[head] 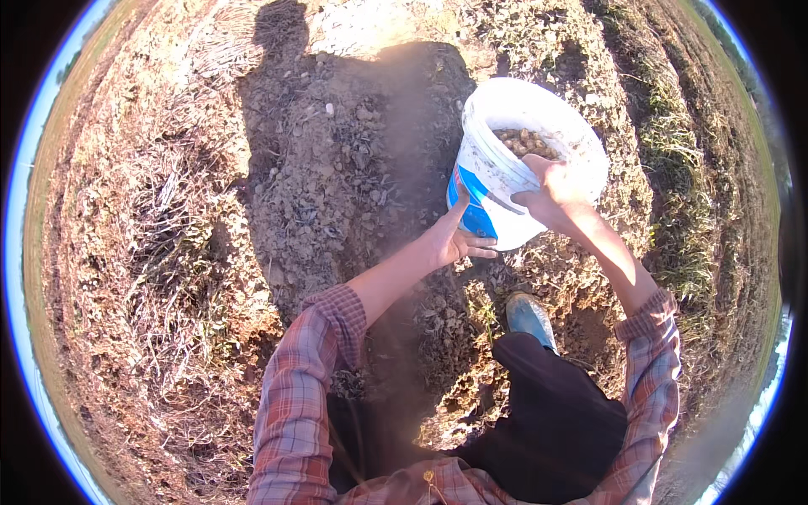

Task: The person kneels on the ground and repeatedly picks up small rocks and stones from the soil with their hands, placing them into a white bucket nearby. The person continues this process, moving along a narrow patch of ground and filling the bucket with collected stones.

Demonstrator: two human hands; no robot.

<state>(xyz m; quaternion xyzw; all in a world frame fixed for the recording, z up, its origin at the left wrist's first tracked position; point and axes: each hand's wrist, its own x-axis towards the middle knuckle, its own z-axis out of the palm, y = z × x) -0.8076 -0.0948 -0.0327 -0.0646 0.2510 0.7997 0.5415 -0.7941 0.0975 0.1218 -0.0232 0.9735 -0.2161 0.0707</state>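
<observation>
A white plastic bucket (489,167) with a blue printed patch is held tilted off the ground, its mouth facing up and to the right. Low inside it lies a small heap of brown pods (522,140), apparently peanuts in their shells. My left hand (456,237) supports the bucket from its lower left side, thumb up along the wall and fingers reaching under the base. With the thumb outside and fingers over the edge, my right hand (557,189) grips the near rim. Dirt stains the bucket's inner wall.
Bare crumbly soil (315,189) lies ahead in shadow. Dry uprooted plants (177,221) cover the ground on the left, and greener plant rows (675,170) run along the right. My blue boot (529,319) stands below the bucket on uneven earth.
</observation>
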